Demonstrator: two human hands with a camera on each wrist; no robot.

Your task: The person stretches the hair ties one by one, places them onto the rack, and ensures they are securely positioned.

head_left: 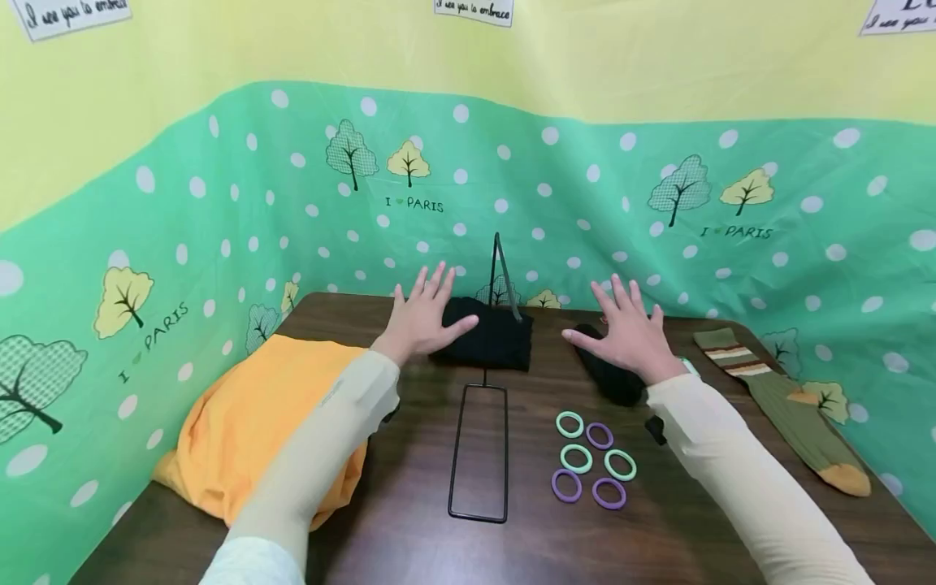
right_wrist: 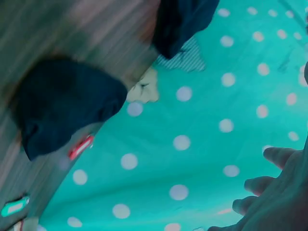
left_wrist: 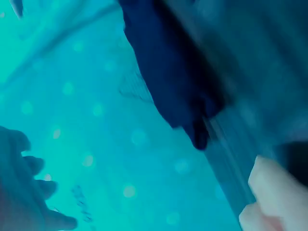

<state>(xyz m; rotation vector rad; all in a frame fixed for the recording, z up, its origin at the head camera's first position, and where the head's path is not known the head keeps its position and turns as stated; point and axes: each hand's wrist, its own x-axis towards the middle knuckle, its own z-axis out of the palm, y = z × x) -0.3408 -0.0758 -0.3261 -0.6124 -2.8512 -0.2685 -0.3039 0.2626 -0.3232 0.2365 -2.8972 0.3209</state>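
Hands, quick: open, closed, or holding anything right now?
Left hand: open, fingers spread, holding nothing, over the folded black cloth.
Right hand: open, fingers spread, holding nothing, over the black roll.

A folded black cloth (head_left: 486, 335) is laid flat at the rear centre of the bench, against the wire stand's upright. A rolled black fabric bundle (head_left: 610, 375) is laid just right of it, angled.

The person wore long, close-fitting cream sleeves on both arms, reaching to the wrists. The left hand (head_left: 422, 318) and right hand (head_left: 627, 333) were bare, without rings or gloves. A small faint marking showed on the left sleeve (head_left: 329, 431)
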